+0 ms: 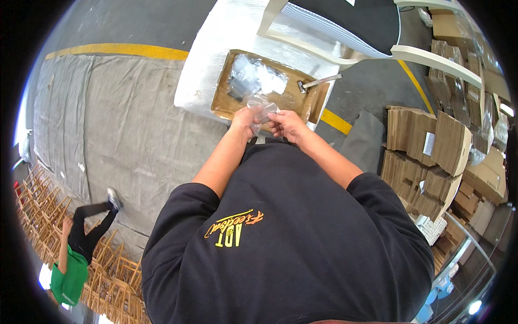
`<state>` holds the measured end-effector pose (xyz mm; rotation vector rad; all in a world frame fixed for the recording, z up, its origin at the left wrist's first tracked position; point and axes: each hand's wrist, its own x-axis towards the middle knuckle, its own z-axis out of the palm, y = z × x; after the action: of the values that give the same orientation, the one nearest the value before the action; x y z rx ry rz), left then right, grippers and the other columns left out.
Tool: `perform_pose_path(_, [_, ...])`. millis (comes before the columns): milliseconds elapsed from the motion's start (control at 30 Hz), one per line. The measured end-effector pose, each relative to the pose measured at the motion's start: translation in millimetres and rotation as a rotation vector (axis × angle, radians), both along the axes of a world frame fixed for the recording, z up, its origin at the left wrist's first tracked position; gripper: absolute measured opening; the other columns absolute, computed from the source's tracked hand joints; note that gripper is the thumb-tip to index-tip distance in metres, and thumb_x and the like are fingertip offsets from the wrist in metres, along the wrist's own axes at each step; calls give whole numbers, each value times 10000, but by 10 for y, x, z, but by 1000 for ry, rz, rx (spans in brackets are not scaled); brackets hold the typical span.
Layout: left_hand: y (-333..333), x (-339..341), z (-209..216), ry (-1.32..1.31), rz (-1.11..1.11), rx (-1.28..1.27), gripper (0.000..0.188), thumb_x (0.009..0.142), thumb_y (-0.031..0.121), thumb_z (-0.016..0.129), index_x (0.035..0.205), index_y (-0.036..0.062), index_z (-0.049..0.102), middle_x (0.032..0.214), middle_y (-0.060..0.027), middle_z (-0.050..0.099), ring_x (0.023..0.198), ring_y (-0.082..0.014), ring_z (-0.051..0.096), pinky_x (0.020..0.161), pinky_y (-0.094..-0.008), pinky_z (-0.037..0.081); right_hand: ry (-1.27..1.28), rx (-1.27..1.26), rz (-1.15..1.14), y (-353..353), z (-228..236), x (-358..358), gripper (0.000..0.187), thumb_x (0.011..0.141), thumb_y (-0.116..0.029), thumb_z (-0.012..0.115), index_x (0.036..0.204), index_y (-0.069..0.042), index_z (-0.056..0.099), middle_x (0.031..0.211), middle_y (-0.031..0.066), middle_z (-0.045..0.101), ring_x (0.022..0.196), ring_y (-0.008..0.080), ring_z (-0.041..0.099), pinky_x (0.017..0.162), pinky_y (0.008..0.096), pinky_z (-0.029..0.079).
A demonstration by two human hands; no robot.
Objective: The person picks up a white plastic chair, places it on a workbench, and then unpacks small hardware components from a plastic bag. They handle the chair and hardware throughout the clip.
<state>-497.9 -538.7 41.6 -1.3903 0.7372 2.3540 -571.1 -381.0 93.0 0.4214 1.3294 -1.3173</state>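
Note:
Between my two hands is a small clear plastic bag (263, 108), crinkled and shiny; what is inside it, if anything, I cannot make out. My left hand (246, 120) is closed on the bag's left side. The fingers of my right hand (287, 125) pinch its right edge. Both hands are over the near edge of a shallow brown cardboard tray (220, 100). In the tray lies a pile of clear and silvery plastic bags (253, 75). A hammer (318, 82) rests across the tray's right side, its handle sticking out past the rim.
The tray sits on a white plastic-wrapped surface (197, 70). Behind it stands a pale curved chair frame (324, 51). Stacks of flattened cardboard (413, 135) are at the right. On the left, a person in green (73, 275) walks beside rows of wooden chair frames (116, 275) and a grey floor covering (124, 124).

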Motion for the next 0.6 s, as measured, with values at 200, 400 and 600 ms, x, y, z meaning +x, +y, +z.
perform_pose_path(200, [-57,73,-215,-131,-19,-132,187,884,240,726,930,74,653,727,-59,519,537,-160,411,428,-324,272,-132,78,-6,16,7,31,243,954,-294,703,846,-93,620,668,-18,604,581,110,578,513,279,488])
perform_pose_path(400, [58,31,-139,-149,-93,-207,249,890,304,729,915,71,647,745,-54,540,538,-155,443,417,-325,288,-64,33,-12,43,59,64,238,966,-289,670,850,-85,633,665,4,614,566,123,582,509,284,485])
perform_pose_path(600, [-19,54,17,-155,-95,-41,258,904,308,725,933,62,652,702,-12,553,524,-104,472,398,-262,349,-100,68,144,13,156,-44,228,964,-264,595,882,-56,636,669,35,630,549,154,597,492,313,490])
